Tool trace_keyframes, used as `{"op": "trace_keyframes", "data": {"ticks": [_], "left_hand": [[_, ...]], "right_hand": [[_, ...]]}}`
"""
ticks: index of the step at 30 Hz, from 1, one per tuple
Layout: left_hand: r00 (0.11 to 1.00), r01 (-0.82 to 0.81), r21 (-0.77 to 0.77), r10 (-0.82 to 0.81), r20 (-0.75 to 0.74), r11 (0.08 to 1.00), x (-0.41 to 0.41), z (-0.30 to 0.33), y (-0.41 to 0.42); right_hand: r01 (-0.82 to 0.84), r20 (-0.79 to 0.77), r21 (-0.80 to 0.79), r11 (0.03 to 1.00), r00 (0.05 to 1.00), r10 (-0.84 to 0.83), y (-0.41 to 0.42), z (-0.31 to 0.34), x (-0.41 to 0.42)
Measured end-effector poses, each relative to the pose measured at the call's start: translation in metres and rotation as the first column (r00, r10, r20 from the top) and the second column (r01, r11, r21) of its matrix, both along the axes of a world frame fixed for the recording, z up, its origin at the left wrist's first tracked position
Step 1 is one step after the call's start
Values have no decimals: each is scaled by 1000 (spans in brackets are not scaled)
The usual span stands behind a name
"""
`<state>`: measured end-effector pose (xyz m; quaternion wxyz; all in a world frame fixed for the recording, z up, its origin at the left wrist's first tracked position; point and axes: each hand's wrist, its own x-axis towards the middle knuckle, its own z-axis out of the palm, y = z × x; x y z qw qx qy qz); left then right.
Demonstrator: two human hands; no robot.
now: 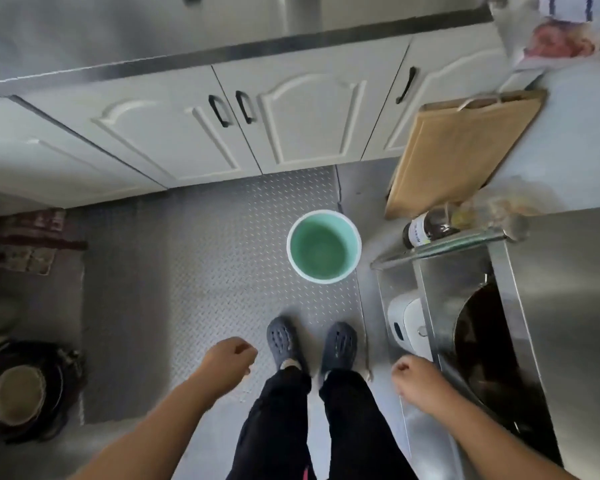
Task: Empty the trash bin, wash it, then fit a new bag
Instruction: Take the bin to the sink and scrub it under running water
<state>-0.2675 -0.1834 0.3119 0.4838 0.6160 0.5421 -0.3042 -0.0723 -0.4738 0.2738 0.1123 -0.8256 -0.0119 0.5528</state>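
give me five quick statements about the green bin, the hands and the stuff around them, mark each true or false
1. The green bin stands upright on the floor with no bag in it. True.
2. The left hand grips the bin's rim. False: it hangs apart from the bin, fingers loosely curled, holding nothing.
3. The right hand holds a new bag. False: no bag shows in it.
4. A wooden cutting board juts past the counter edge, right of the bin. True.
5. The bin lies between the person's shoes. False: it stands ahead of them, toward the white cabinets.
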Motion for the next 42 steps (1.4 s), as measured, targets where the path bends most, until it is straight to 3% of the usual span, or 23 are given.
{"op": "trace_keyframes", "data": {"ticks": [6,11,15,20,22,26,30,38,42], "left_hand": [[1000,12,-31,-12,-7,999,78,-166,44],[970,-244,-120,240,-46,962,123,-303,49],[831,-549,-252,553,-60,797,144,-378,31],[613,-736,-375,790,-15,564,160,-423,20],[563,-775,-345,826,3,529,166,-425,17],[588,-778,-265,809,13,570,166,-405,16],[567,-806,-221,823,-20,550,150,-364,24],[652,-758,-43,754,-81,651,52,-230,42],[646,-760,1,757,-99,649,-13,-146,37]], "right_hand": [[89,-43,17,996,995,-88,27,-116,2],[58,-119,-18,998,991,-59,22,-219,-6],[116,-170,-80,990,977,-128,11,-269,-17],[142,-205,-148,979,964,-171,5,-284,-28],[134,-222,-159,978,960,-168,7,-281,-30],[119,-209,-140,983,967,-146,23,-266,-24],[112,-155,-76,991,980,-122,39,-247,-17],[-33,-138,-5,999,990,32,59,-161,-16],[-157,-114,9,988,981,157,65,-104,-17]]}}
